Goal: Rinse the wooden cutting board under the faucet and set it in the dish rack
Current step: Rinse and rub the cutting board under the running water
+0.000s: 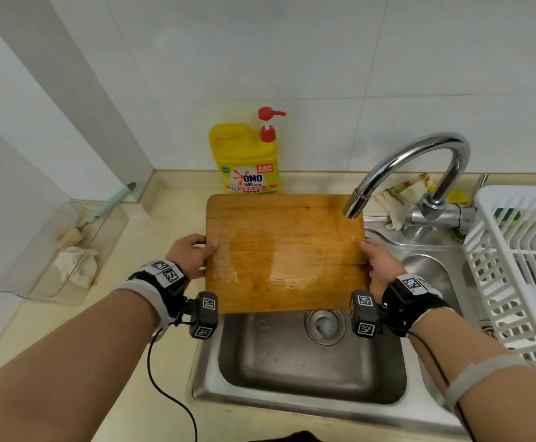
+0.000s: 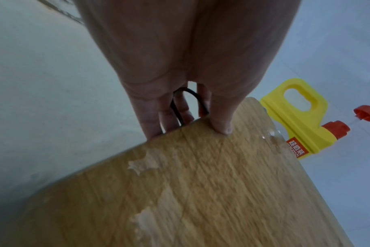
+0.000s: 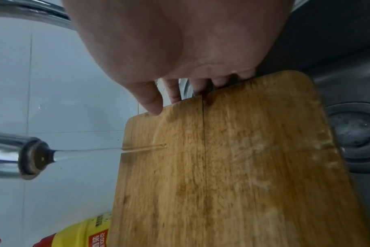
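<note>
The wooden cutting board (image 1: 284,253) (image 2: 211,192) (image 3: 232,167) is held above the steel sink (image 1: 292,371), its face wet and shiny. My left hand (image 1: 193,255) (image 2: 190,120) grips its left edge, thumb on top and fingers underneath. My right hand (image 1: 380,261) (image 3: 180,93) grips the right edge the same way. The chrome faucet (image 1: 419,173) arches over the board's far right corner; in the right wrist view a thin stream runs from its spout (image 3: 34,158) onto the board. The white dish rack (image 1: 522,266) stands at the right.
A yellow dish soap bottle (image 1: 247,154) (image 2: 296,122) with a red pump stands against the wall behind the board. A stained rag (image 1: 397,196) lies behind the faucet base. At the left a clear tray (image 1: 65,250) holds a brush and a cloth. The drain (image 1: 324,325) shows below the board.
</note>
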Demonstrator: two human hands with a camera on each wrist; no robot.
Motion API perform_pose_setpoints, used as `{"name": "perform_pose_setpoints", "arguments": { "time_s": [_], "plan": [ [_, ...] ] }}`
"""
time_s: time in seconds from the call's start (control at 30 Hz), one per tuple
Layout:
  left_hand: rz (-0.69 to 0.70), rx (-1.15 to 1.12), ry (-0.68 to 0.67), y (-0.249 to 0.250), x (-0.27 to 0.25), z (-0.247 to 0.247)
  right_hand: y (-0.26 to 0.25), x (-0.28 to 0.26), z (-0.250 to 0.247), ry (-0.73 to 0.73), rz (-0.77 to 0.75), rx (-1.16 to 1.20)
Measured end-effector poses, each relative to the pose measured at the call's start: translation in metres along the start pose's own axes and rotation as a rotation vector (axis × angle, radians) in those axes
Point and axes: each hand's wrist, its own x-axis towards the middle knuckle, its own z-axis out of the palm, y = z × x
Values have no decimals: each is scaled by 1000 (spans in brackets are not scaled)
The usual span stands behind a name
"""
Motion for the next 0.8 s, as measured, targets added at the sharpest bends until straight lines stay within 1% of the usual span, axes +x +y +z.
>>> {"name": "perform_pose_setpoints", "arguments": {
  "time_s": [0.1, 0.27, 0.5, 0.8],
  "plan": [
    [41, 2, 24, 3, -5, -5, 1, 1, 4, -35, 7, 32],
    [72, 16, 30, 9, -13, -11, 11, 6, 5, -23, 67, 57],
    [40, 133, -10, 9, -21, -8, 22, -11, 3, 19, 195, 91],
    [-44, 202, -49, -1, -28, 0, 33, -33, -13, 48, 211, 92]
  ]
}}
